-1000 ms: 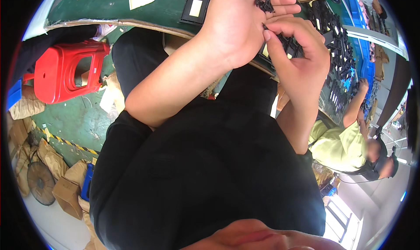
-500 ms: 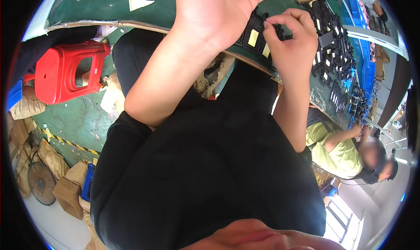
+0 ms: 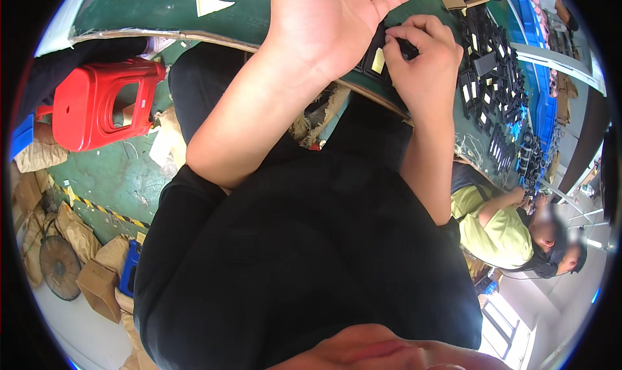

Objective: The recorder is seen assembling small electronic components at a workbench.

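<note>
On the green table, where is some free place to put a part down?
Bare green table lies left of the left hand, around the paper scrap. Right of the right hand, rows of black parts crowd the top.

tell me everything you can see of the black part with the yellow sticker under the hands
The black part is a flat, dark, plastic-looking piece with a small yellow sticker on its face. It lies on the green table near the edge. The left hand, palm up, covers its left side; the right hand pinches its upper right end. Most of it is hidden.
</note>
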`<action>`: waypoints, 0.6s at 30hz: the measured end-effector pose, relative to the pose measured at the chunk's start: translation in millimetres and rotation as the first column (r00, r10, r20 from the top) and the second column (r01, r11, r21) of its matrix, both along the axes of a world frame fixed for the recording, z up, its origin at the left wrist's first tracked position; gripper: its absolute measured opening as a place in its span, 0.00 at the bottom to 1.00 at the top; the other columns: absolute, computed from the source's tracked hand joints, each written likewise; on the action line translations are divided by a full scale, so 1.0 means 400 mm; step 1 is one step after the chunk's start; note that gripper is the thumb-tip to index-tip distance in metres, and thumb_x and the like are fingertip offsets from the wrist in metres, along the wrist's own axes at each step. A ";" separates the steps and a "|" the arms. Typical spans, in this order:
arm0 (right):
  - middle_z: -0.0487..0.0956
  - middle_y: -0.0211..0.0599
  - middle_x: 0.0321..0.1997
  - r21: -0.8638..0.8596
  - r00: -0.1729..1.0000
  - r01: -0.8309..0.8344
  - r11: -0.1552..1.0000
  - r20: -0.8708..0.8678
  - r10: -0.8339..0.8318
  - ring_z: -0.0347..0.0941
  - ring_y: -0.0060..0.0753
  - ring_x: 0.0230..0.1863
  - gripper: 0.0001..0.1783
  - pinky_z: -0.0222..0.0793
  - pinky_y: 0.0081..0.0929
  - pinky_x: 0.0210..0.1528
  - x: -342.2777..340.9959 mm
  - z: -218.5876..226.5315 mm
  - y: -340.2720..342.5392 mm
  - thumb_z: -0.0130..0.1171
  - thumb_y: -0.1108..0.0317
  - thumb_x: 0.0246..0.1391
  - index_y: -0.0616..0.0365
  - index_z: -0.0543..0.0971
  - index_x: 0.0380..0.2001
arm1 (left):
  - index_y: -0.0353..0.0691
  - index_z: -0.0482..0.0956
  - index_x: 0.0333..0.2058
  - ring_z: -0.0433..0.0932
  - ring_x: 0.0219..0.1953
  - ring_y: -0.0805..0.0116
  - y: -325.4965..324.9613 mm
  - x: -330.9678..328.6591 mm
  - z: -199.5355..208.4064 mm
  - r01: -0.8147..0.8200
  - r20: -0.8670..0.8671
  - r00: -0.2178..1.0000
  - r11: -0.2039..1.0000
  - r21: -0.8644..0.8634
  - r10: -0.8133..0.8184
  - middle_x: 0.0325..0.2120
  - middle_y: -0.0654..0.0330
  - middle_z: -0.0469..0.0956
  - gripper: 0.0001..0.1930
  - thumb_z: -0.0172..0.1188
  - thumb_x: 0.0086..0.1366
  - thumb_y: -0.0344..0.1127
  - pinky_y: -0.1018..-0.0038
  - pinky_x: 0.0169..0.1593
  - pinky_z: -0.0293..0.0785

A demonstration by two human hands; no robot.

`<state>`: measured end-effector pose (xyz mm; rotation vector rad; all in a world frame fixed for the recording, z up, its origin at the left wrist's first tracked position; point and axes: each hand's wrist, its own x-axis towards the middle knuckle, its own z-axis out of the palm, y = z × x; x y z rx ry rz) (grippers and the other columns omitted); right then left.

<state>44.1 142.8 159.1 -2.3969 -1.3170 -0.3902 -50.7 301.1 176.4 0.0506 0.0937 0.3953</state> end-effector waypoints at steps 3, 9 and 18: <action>0.80 0.26 0.39 -0.032 0.999 -0.023 0.999 0.043 0.024 0.76 0.37 0.45 0.05 0.64 0.41 0.50 -0.007 0.010 -0.003 0.70 0.66 0.48 0.49 0.90 0.31 | 0.29 0.72 0.48 0.76 0.53 0.51 -0.001 0.003 0.004 -0.009 -0.017 1.000 1.000 -0.004 0.009 0.44 0.49 0.75 0.18 0.47 0.75 0.41 0.56 0.67 0.70; 0.81 0.27 0.40 -0.089 0.993 -0.021 0.996 0.112 0.031 0.76 0.39 0.44 0.06 0.65 0.41 0.50 -0.018 0.022 0.000 0.70 0.66 0.48 0.50 0.90 0.30 | 0.29 0.72 0.48 0.76 0.53 0.51 -0.005 0.011 -0.003 0.000 -0.024 1.000 1.000 -0.003 0.000 0.45 0.48 0.75 0.18 0.48 0.75 0.41 0.56 0.66 0.70; 0.81 0.28 0.38 -0.034 0.996 -0.037 0.999 0.075 0.040 0.76 0.41 0.43 0.07 0.65 0.42 0.49 -0.018 0.014 -0.002 0.70 0.66 0.48 0.51 0.87 0.32 | 0.27 0.73 0.48 0.73 0.65 0.42 -0.006 0.005 -0.027 0.217 0.155 0.966 0.975 -0.040 -0.209 0.52 0.42 0.76 0.18 0.48 0.75 0.41 0.51 0.73 0.66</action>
